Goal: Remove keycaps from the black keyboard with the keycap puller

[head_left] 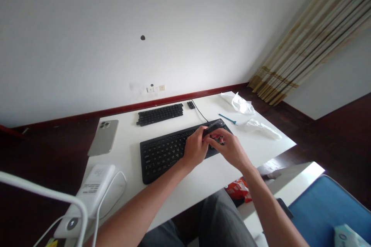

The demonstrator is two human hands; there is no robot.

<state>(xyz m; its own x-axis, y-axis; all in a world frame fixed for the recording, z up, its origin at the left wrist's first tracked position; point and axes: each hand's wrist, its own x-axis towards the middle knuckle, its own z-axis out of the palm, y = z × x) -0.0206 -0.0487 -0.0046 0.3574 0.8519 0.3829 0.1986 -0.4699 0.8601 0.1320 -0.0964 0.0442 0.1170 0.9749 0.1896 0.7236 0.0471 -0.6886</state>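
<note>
A black keyboard (162, 158) lies on the white table, its far right part covered by my hands. Above that part, my left hand (196, 149) is closed on a small dark flat piece (213, 126), whose kind I cannot make out. My right hand (228, 147) is curled against the same piece, thumb and fingers bent in close to the left fingertips. Behind the keyboard rests a separate sheet of black keys (160, 115). A small block of black keys (191, 105) sits to its right, near a thin cable (199, 111).
A blue stick-like tool (227, 119) and crumpled white wrappings (239, 103) lie at the table's right. On the left are a phone (103, 137) and a white power strip (94, 189) with cables. A blue seat (330, 212) stands at lower right.
</note>
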